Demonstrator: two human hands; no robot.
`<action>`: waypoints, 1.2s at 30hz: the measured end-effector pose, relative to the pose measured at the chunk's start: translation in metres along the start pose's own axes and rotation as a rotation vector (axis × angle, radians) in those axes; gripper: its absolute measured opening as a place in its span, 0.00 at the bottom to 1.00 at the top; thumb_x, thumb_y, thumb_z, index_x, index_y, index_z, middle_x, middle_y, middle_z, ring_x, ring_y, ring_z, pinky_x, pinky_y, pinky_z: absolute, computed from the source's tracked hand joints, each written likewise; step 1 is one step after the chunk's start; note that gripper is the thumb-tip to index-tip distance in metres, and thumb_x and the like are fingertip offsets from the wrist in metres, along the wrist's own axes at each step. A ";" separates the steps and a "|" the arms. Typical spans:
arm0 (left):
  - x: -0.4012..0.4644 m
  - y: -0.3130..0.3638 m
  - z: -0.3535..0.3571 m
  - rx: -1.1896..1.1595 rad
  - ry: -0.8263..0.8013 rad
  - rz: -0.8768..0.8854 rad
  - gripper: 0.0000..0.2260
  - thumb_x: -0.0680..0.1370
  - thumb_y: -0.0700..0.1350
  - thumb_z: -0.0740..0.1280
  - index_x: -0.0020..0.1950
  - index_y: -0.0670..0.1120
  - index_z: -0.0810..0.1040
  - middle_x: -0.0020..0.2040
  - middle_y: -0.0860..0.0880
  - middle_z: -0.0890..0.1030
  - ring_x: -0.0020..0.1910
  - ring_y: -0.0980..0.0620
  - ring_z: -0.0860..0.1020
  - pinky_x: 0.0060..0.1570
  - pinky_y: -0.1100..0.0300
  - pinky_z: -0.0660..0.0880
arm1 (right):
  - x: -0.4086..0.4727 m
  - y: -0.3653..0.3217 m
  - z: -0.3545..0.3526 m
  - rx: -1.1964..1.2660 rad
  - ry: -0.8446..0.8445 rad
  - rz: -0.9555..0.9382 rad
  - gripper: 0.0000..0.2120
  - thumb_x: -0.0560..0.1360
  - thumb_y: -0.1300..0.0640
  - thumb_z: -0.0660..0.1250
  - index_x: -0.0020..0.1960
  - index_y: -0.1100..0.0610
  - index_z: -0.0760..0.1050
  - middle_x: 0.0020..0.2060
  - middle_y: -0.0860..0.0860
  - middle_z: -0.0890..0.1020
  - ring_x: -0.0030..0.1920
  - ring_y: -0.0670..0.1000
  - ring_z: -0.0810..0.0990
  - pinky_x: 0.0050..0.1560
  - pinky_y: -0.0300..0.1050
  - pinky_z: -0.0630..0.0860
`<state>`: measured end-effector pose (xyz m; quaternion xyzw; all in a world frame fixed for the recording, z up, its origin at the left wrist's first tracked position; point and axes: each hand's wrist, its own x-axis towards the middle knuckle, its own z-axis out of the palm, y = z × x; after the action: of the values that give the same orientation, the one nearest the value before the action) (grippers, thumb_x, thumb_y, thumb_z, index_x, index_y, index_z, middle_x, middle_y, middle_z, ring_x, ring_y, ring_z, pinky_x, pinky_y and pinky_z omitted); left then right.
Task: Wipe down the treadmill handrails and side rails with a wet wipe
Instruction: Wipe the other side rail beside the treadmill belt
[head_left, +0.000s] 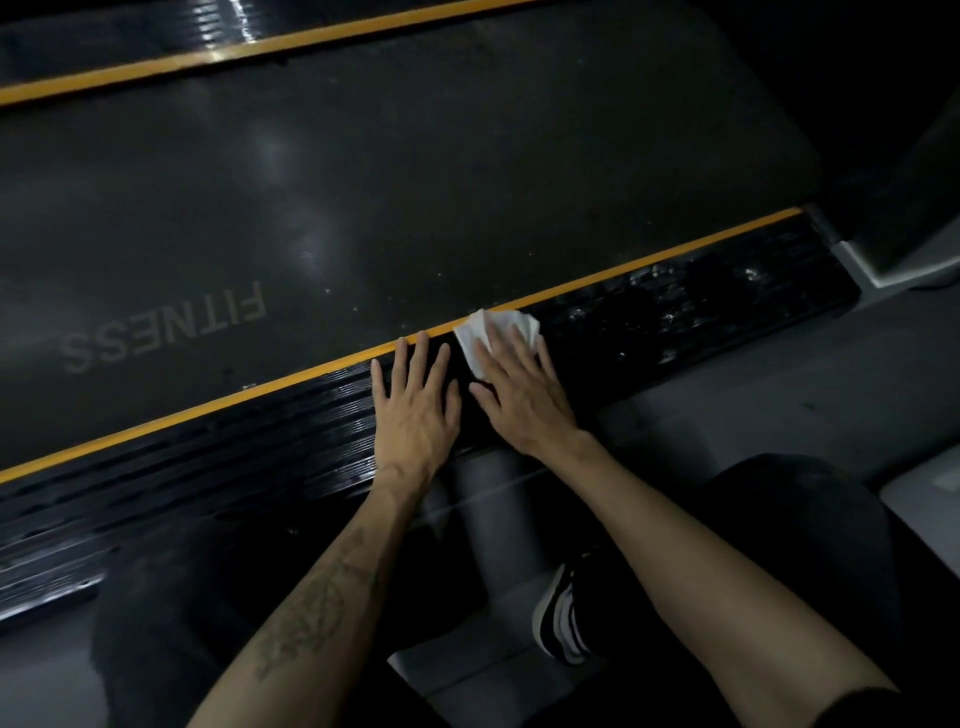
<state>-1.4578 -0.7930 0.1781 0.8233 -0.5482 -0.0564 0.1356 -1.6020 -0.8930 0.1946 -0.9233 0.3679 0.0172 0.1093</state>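
The near side rail (218, 467) of the treadmill is black and ribbed, with an orange stripe along its inner edge. My right hand (522, 395) lies flat with straight fingers on a white wet wipe (480, 332), pressing it onto the rail beside the stripe. My left hand (415, 405) rests flat on the rail just to the left of it, fingers spread, holding nothing. To the right of the wipe the rail (701, 301) glistens with wet streaks.
The dark running belt (363, 182) with the word FITNESS lies beyond the rail. The far side rail (156, 31) with its own orange stripe runs along the top. A grey upright base (893, 260) stands at the right. My knees and a black-and-white shoe (563, 618) are on the grey floor.
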 end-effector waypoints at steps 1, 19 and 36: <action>0.000 0.000 0.000 0.004 -0.001 -0.003 0.26 0.84 0.56 0.49 0.80 0.49 0.66 0.83 0.47 0.59 0.83 0.46 0.51 0.80 0.39 0.47 | -0.001 0.005 0.000 -0.017 -0.011 -0.044 0.32 0.82 0.42 0.43 0.84 0.52 0.53 0.83 0.51 0.50 0.83 0.56 0.49 0.79 0.66 0.50; 0.001 0.002 -0.002 0.016 -0.029 -0.001 0.27 0.84 0.56 0.45 0.81 0.49 0.63 0.83 0.47 0.56 0.83 0.45 0.48 0.80 0.39 0.45 | 0.004 0.018 -0.009 0.098 0.086 0.339 0.33 0.81 0.40 0.37 0.83 0.49 0.53 0.83 0.53 0.51 0.83 0.57 0.48 0.80 0.64 0.44; 0.000 0.003 -0.002 0.007 -0.012 -0.003 0.27 0.84 0.56 0.47 0.80 0.48 0.65 0.83 0.46 0.58 0.83 0.45 0.49 0.80 0.39 0.45 | -0.013 0.002 0.012 -0.013 0.104 0.015 0.35 0.83 0.41 0.49 0.81 0.62 0.58 0.81 0.61 0.58 0.81 0.61 0.55 0.81 0.60 0.52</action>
<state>-1.4595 -0.7936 0.1810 0.8242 -0.5481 -0.0597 0.1292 -1.6119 -0.8829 0.1838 -0.9207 0.3800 -0.0276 0.0841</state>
